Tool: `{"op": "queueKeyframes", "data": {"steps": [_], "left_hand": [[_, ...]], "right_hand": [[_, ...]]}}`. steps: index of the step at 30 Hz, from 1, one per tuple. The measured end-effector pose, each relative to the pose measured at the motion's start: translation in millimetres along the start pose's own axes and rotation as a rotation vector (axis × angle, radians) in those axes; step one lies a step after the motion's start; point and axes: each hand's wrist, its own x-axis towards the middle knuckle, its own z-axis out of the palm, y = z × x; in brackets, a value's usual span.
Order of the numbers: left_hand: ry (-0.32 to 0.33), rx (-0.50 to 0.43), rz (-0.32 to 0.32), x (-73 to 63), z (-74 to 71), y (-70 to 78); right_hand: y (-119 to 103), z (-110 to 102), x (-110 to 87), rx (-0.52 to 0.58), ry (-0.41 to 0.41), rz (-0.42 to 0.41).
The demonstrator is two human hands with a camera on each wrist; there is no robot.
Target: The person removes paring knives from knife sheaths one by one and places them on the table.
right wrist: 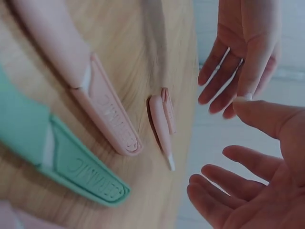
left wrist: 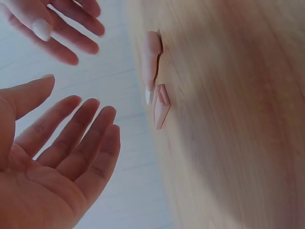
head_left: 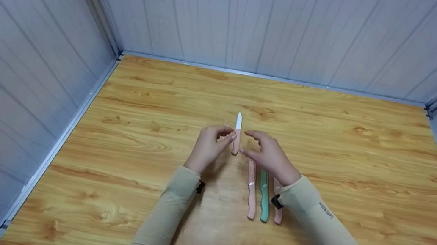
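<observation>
A small knife with a pink handle and white blade (head_left: 237, 136) lies bare on the table, its tip pointing away from me. Beside it on the left is a pink blade sheath (right wrist: 169, 114), mostly covered by my left hand in the head view. My left hand (head_left: 210, 146) hovers above the sheath and just left of the knife, fingers loosely bent and empty. To the knife's right my right hand (head_left: 269, 153) hangs with thumb and fingers spread, holding nothing. Both wrist views show the two palms apart from the knife and sheath.
Nearer to me, right of centre, a sheathed pink knife (head_left: 252, 195), a sheathed green knife (head_left: 264, 201) and another pink knife (head_left: 278, 216) lie side by side, partly under my right forearm. Pale panel walls (head_left: 245, 23) bound the wooden table (head_left: 146, 146) at the back and sides.
</observation>
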Motion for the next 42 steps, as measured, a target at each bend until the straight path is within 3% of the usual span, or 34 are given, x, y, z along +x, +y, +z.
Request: {"op": "queueKeyframes", "data": {"steps": [9, 15, 19, 26, 33, 42], "left_hand": [[-0.068, 0.101, 0.032, -2.7, 5.5, -0.8], [-0.143, 0.174, 0.064, -3.7, 10.9, 1.3], [-0.189, 0.262, 0.107, -5.0, 14.3, 2.2], [-0.257, 0.312, 0.126, -8.7, 18.7, 2.1], [-0.298, 0.365, 0.211, -12.1, 25.0, 5.8], [-0.374, 0.47, 0.26, -15.8, 35.5, 8.5]], "right_hand": [[-6, 7, -29.8, -0.235, -0.11, -0.116], [-4, 12, -50.8, -0.364, -0.072, -0.262], [-3, 15, -62.9, -0.438, -0.054, -0.309], [-1, 19, -80.0, -0.505, -0.07, -0.378], [1, 25, -99.5, -0.52, -0.078, -0.468], [11, 37, -119.1, -0.583, -0.094, -0.517]]}}
